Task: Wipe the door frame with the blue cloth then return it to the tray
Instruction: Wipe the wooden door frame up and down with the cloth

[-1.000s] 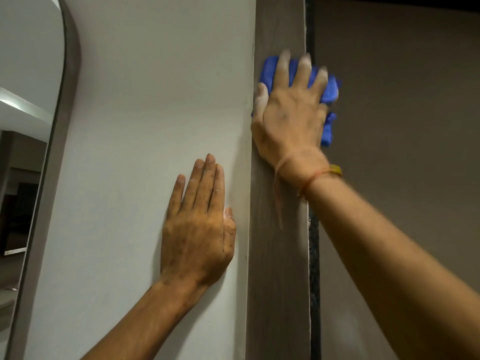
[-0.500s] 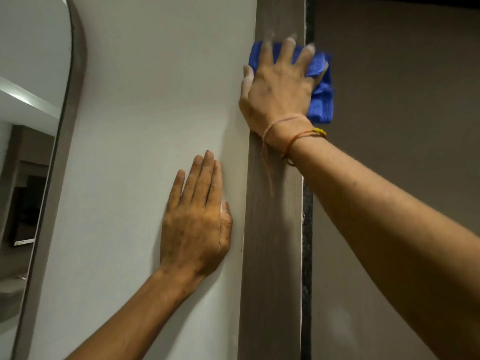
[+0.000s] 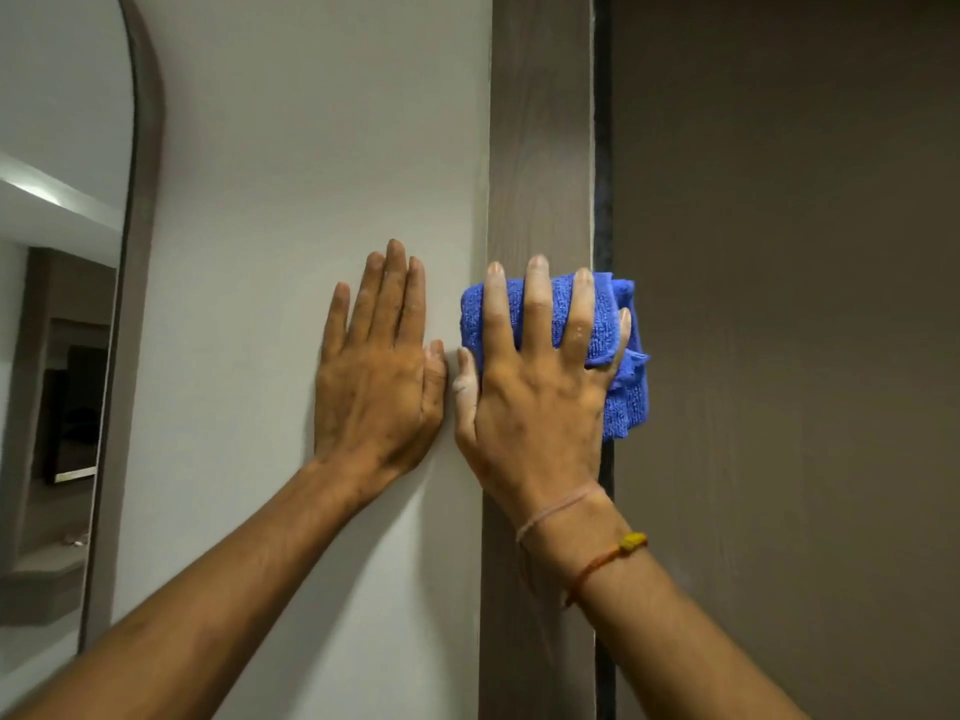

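Observation:
A brown wood-grain door frame (image 3: 540,148) runs top to bottom through the middle of the view. My right hand (image 3: 535,402) presses a folded blue cloth (image 3: 623,387) flat against it, fingers spread over the cloth, whose right end hangs past the frame's edge. My left hand (image 3: 379,387) lies flat on the white wall (image 3: 311,174) just left of the frame, fingers together, its thumb close to my right thumb. The tray is out of view.
A brown door (image 3: 779,304) fills the right side, past a dark gap at the frame's edge. A tall mirror with a rounded brown rim (image 3: 140,252) hangs on the wall at the far left.
My right hand has slid the cloth down the frame from high up to level with my left hand. The left hand has stayed on the wall.

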Available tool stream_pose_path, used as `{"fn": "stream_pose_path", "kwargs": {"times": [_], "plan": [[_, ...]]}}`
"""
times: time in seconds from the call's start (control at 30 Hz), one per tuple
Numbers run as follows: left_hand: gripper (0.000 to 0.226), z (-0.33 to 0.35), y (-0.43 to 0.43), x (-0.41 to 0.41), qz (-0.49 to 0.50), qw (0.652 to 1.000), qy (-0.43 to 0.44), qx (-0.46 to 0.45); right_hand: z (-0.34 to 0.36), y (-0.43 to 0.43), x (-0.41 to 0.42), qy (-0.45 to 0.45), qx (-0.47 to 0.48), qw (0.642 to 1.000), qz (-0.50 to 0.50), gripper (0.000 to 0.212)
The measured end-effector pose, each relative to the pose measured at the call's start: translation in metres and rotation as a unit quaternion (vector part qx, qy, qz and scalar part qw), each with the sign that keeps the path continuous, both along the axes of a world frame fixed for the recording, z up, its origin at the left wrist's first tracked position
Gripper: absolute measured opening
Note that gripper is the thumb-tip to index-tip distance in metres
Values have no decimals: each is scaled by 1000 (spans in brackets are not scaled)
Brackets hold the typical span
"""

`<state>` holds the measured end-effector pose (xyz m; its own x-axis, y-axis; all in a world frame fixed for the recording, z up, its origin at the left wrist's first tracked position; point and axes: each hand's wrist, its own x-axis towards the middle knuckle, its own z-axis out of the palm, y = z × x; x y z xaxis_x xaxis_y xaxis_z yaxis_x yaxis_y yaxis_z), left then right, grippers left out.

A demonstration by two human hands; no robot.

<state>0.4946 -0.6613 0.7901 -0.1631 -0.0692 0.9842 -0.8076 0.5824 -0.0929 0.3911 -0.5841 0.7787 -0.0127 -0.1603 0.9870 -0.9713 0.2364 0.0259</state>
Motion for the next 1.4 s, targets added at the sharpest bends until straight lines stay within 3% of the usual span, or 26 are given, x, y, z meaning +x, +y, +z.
{"fn": "stream_pose_path", "kwargs": {"times": [0.27,0.47,0.57,0.87,1.0,1.13,1.2,1.3,1.4], "plan": [[65,56,-1,-2,12,1000,12,3,110,-2,1,5,-32,999,-3,63],[65,65,-5,-1,15,999,28,-2,-13,-3,-3,-15,-32,999,11,62],[65,62,-4,1,12,1000,24,-8,-35,1,-6,-4,7,1000,-5,61],[64,60,-6,3,17,1000,20,-10,125,-3,0,-9,-20,1000,-3,62],[64,58,-6,3,10,1000,20,-7,52,-6,-3,8,-52,999,1,62],[64,28,-3,3,-2,999,38,2,-71,0,-7,17,3,999,-28,62],[63,16,-1,3,0,999,36,2,-88,3,-10,24,31,999,-28,63],[64,16,-1,3,3,1000,30,8,-53,6,-11,40,43,998,-25,63],[63,17,-2,3,9,1000,29,8,27,7,-10,36,28,999,-16,61]]}}
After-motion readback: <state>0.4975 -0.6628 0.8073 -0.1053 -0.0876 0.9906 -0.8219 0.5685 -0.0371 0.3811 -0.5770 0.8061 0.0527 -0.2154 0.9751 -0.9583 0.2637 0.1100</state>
